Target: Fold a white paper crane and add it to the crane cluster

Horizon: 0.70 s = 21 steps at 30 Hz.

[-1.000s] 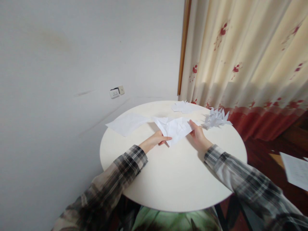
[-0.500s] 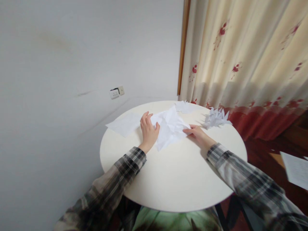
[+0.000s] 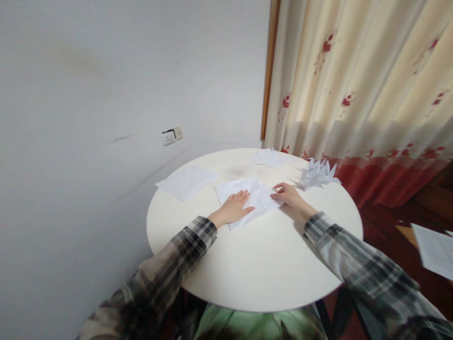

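A creased white sheet of paper (image 3: 260,194) lies on the round white table (image 3: 269,264) in front of me. Flat on its left part rests my left hand (image 3: 235,208), fingers stretched out and pressing on the sheet. At the right corner, my right hand (image 3: 288,193) has bent fingers and thumb closed on the paper's edge; part of the grip is hidden by the hand itself.
Another white sheet (image 3: 187,182) lies at the table's left edge. A torn-looking paper piece (image 3: 269,157) is at the back. Spiky folded paper pieces (image 3: 318,174) sit in a cluster at the right. A wall and a floral curtain (image 3: 347,75) stand beyond.
The sheet, raised and rumpled before, now lies flatter and closer to me. My left hand has moved right and down onto it, flattening out. My right hand stays near the same corner.
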Motion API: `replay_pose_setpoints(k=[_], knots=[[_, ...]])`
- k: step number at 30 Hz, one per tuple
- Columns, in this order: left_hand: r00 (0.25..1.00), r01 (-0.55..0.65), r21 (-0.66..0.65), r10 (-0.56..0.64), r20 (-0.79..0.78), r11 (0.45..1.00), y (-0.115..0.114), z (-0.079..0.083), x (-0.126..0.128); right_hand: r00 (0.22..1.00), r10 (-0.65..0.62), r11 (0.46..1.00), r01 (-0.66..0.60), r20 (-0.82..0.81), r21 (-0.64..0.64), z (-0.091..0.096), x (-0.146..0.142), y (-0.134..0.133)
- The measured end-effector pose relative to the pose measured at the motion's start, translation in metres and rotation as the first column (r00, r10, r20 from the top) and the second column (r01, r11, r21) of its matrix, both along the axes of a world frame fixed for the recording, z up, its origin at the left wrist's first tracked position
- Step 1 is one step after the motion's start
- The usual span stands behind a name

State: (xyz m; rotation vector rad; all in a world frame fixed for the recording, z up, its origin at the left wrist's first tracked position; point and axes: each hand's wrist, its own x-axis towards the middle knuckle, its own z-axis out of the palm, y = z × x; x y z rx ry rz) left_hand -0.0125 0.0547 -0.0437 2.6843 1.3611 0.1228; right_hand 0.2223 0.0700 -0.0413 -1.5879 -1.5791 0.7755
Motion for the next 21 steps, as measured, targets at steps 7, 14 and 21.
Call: replay_pose_setpoints(k=[7,14,21], knots=[[0.992,0.123,0.044,-0.123,0.01,0.991,-0.004,-0.003,0.007,0.941,0.003,0.84,-0.185,0.338,0.51,-0.001,-0.013,-0.008],[0.982,0.179,0.215,-0.188,0.024,0.96,-0.012,-0.002,0.019,0.845,0.413,0.742,-0.529,0.339,0.412,0.003,-0.07,-0.046],[0.983,0.176,0.207,-0.183,0.016,0.962,-0.015,-0.001,0.023,0.889,0.375,0.87,-0.435,0.262,0.232,-0.007,-0.071,-0.021]])
